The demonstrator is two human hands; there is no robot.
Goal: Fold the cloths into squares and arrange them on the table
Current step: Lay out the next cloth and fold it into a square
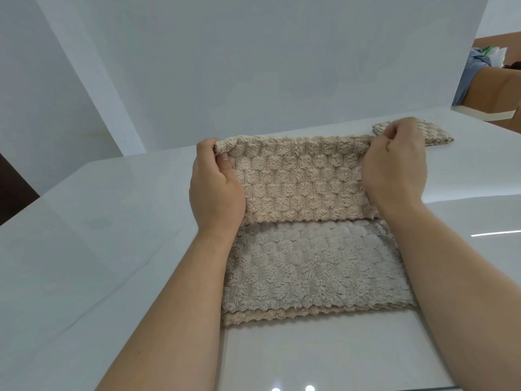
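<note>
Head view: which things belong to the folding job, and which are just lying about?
Job: beige-grey cloth, pinched by left hand and right hand; folded cloth behind it; white table.
Lying about: blue fabric and cardboard boxes, far right.

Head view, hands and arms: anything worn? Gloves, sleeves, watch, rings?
Nothing worn that shows. Left hand and right hand are ungloved, no rings visible. Left forearm and right forearm are bare to the frame edge, no watch or band.
</note>
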